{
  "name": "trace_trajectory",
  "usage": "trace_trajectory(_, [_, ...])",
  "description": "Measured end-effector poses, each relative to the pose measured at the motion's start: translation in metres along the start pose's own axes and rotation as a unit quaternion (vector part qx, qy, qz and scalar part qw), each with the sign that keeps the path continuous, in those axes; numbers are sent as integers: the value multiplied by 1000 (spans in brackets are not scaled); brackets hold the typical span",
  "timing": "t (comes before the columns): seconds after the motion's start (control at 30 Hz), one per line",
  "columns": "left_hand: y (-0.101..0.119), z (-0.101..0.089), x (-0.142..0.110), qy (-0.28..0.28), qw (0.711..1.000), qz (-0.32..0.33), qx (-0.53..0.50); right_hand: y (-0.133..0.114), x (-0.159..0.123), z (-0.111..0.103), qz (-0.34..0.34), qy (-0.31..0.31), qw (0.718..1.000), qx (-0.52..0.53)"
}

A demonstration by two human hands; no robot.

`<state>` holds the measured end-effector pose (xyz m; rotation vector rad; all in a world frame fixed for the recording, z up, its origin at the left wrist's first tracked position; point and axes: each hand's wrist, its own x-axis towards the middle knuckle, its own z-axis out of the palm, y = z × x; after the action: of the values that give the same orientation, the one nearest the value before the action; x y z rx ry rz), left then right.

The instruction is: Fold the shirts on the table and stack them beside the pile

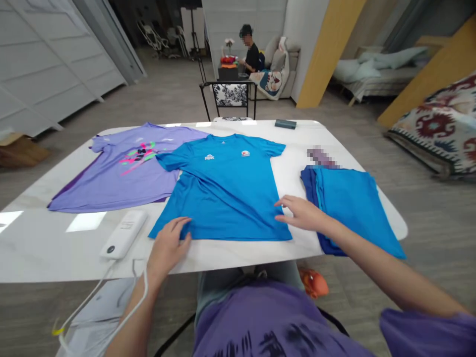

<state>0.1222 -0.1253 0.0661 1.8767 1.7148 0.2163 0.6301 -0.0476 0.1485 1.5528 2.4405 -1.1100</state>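
Note:
A bright blue T-shirt (226, 186) lies spread flat, front up, on the white table (44, 248). My left hand (167, 247) rests on its lower left hem, fingers curled over the edge of the cloth. My right hand (302, 212) lies at the shirt's lower right side, fingers stretched out and flat on the fabric. A purple T-shirt (122, 171) with a pink and green print lies flat to the left, partly under the blue one. A pile of folded blue garments (349, 203) sits on the right end of the table.
A white power bank (124, 234) with a white cable lies by the left hand near the front edge. A dark flat object (285, 124) sits at the table's far edge. A chair (230, 96) stands behind the table, and a person (251, 49) sits far back.

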Motion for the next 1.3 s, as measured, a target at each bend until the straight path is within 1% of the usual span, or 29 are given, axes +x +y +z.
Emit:
trace_trajectory(0.03, [-16,0,-10,-1,1000,-15,10,-15,-26,15,-9,3,1000,-6])
trace_trajectory(0.07, [-27,-1,-20,-2,999,-27,18,-25,-47,29,-14,9,1000,-17])
trace_trajectory(0.1, [-31,-1,-28,-1,999,-37,23,-32,-63,41,-16,18,999,-28])
trace_trajectory(0.13, [-31,-1,-35,0,999,-44,25,-35,-75,51,-13,30,999,-40])
trace_trajectory(0.2, [-22,-2,-45,6,999,-43,21,-33,-89,65,3,52,997,-63])
trace_trajectory(0.27, [-7,-4,-54,19,999,-34,7,-27,-98,69,13,63,994,-84])
trace_trajectory(0.37, [11,-9,-74,32,999,-33,-24,-26,-115,61,14,56,993,-107])
trace_trajectory(0.43, [18,-14,-92,9,997,-43,-59,-32,-128,46,14,28,994,-103])
trace_trajectory(0.47, [20,-17,-98,-9,996,-50,-79,-36,-132,36,14,3,996,-91])
trace_trajectory(0.53, [21,-25,-101,-38,990,-72,-116,-40,-129,15,19,-51,997,-49])
trace_trajectory(0.57, [20,-28,-94,-37,988,-83,-125,-39,-119,4,25,-67,997,-25])
trace_trajectory(0.6, [19,-32,-81,-22,987,-91,-127,-34,-104,-6,33,-66,997,-3])
trace_trajectory(0.63, [17,-34,-62,3,988,-96,-123,-26,-81,-15,41,-51,998,14])
trace_trajectory(0.67, [15,-36,-37,33,988,-98,-115,-14,-53,-22,49,-25,998,25])
trace_trajectory(0.73, [8,-35,27,76,989,-94,-87,19,17,-31,57,38,997,28])
trace_trajectory(0.8, [-2,-29,98,75,991,-101,-43,57,95,-32,72,109,991,18])
trace_trajectory(0.83, [-7,-25,132,61,992,-110,-17,77,133,-30,80,128,988,14])
trace_trajectory(0.9, [-19,-14,194,47,991,-122,4,113,201,-26,88,149,985,6])
trace_trajectory(0.97, [-31,-2,246,25,991,-129,13,143,250,-20,110,137,984,-6])
trace_trajectory(1.03, [-44,10,288,-7,990,-137,22,168,278,-14,172,101,979,-29])
trace_trajectory(1.1, [-58,21,321,-38,988,-150,31,188,287,-10,245,69,966,-55])
trace_trajectory(1.17, [-73,30,346,-61,983,-164,49,205,283,-9,294,59,951,-80])
trace_trajectory(1.2, [-82,34,355,-64,982,-168,61,211,279,-10,306,60,945,-97])
trace_trajectory(1.3, [-112,40,370,-32,982,-163,87,228,265,-18,320,49,933,-157])
